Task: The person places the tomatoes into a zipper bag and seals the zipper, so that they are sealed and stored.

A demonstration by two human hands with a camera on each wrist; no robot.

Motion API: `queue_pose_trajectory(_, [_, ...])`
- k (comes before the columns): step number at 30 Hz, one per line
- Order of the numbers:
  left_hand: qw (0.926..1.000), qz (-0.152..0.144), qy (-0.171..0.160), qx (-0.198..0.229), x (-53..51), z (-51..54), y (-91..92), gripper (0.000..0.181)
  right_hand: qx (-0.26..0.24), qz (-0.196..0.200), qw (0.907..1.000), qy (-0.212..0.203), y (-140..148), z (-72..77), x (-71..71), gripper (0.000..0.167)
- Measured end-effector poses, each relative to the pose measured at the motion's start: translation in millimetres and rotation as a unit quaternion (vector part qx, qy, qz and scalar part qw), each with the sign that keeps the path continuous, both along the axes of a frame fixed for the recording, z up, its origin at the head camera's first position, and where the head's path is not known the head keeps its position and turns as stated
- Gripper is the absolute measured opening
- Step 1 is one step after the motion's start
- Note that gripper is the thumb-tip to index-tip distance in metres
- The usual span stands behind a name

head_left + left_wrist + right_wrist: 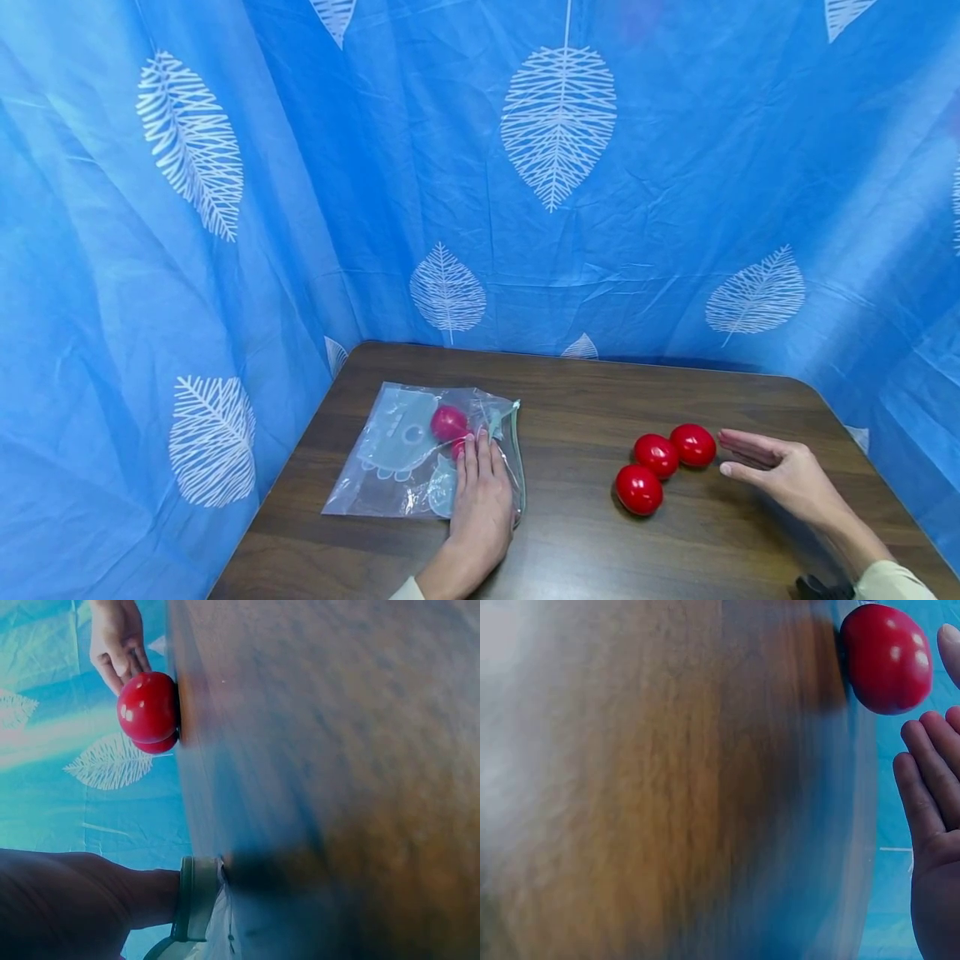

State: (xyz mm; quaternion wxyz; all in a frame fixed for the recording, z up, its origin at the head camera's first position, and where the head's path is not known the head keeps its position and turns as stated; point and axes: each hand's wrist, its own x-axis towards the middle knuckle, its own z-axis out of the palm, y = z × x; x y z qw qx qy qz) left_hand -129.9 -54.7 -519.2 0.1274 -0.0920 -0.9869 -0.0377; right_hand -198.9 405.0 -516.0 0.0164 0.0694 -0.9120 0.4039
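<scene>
The left hand (480,504) and right hand (795,483) were bare. Pale yellow-green sleeves (892,582) were visible near 6 and 4 o'clock in the head view. A black fitting (822,588) adjoined the right sleeve.

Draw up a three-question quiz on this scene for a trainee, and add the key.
1. Count: how many round red items lie outside the clear bag?
2. True or false: the right hand is gripping one of the red items.
3. Multiple choice: what does the left hand touch?
A. the blue curtain
B. the clear bag
C. a red item outside the bag

Key:
1. Three.
2. False; its fingers are extended and grip nothing.
3. B.
</scene>
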Motion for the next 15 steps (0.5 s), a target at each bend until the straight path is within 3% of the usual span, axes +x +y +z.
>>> queue_pose_trajectory(15, [0.9999,0.003,0.006,-0.009,0.3,-2.2,-1.2,0.104,0.013,-0.002,0.9999,0.004,-6,-15.3,-18.9,0.067])
